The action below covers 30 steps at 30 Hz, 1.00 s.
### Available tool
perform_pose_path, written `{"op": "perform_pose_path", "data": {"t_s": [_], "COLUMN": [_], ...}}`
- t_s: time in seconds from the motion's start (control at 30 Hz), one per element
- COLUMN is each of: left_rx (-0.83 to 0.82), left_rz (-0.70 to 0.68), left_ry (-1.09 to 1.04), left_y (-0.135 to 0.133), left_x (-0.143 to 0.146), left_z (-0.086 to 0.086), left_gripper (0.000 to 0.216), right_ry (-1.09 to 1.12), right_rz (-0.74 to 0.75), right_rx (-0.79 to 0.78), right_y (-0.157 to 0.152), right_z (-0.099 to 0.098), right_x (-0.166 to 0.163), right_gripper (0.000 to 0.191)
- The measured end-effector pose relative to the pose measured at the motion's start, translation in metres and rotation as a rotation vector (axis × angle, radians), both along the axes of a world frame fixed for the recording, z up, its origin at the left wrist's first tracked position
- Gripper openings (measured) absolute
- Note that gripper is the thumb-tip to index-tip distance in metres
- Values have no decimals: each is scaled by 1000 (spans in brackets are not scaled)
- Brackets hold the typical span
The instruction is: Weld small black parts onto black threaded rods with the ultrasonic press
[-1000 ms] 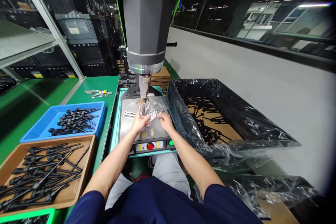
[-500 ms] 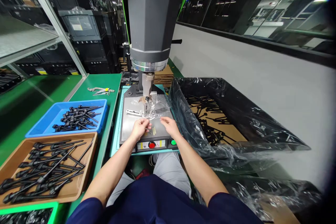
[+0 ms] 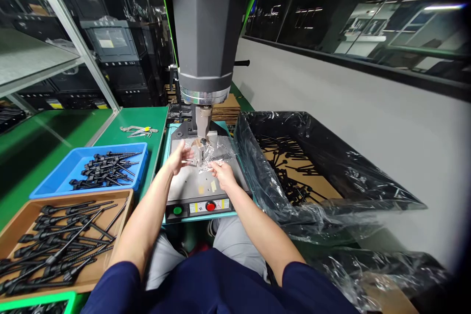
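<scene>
Under the grey press head [image 3: 206,34], a crinkled clear plastic bag [image 3: 215,149] lies on the machine's steel plate [image 3: 191,184]. My left hand [image 3: 179,157] rests on the plate's left side, fingers stretched toward the bag and the small fixture [image 3: 201,149] below the horn. My right hand [image 3: 222,172] lies on the plate at the bag's near edge, fingers bent and touching the plastic. I cannot tell if it pinches the bag. A green button [image 3: 177,210] and a red button [image 3: 210,206] sit on the front panel.
A blue tray [image 3: 59,181] and a brown tray [image 3: 22,221] of black screw-like rods stand on the green bench to my left. A cardboard box lined with black plastic [image 3: 331,167] holds more black parts on my right. Metal tools [image 3: 138,130] lie behind the blue tray.
My left hand moved forward and left from near the front panel and opened its fingers by the fixture. My right hand slid up to the bag's edge. The view shifted slightly.
</scene>
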<state>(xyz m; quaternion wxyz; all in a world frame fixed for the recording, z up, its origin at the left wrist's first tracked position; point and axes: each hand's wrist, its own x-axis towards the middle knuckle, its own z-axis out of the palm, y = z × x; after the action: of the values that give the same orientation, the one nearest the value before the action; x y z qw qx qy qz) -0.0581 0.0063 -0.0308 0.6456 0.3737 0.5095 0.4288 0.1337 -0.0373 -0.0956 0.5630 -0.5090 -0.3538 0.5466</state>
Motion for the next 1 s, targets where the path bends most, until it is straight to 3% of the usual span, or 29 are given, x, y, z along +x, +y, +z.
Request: {"op": "perform_pose_path", "data": {"t_s": [0.07, 0.17, 0.27, 0.37, 0.7, 1.0], "left_rx": [-66, -189, -192, -134, 44, 146], "left_rz": [27, 74, 175, 274, 528, 540], "left_ry": [-25, -61, -135, -206, -370, -325], "left_y": [22, 46, 60, 66, 51, 56], "left_x": [0, 7, 11, 13, 35, 43], "left_z": [15, 26, 28, 23, -14, -14], "left_gripper": [74, 56, 28, 20, 67, 73], "right_ry": [-35, -72, -86, -81, -35, -37], "right_rz": [-3, -1, -3, 0, 16, -10], "right_rx": [4, 6, 9, 8, -32, 15], "right_y": [0, 0, 0, 0, -3, -1], "right_z": [0, 1, 1, -2, -17, -16], "right_x": [0, -2, -4, -4, -6, -2], "right_gripper": [30, 27, 26, 28, 34, 38]}}
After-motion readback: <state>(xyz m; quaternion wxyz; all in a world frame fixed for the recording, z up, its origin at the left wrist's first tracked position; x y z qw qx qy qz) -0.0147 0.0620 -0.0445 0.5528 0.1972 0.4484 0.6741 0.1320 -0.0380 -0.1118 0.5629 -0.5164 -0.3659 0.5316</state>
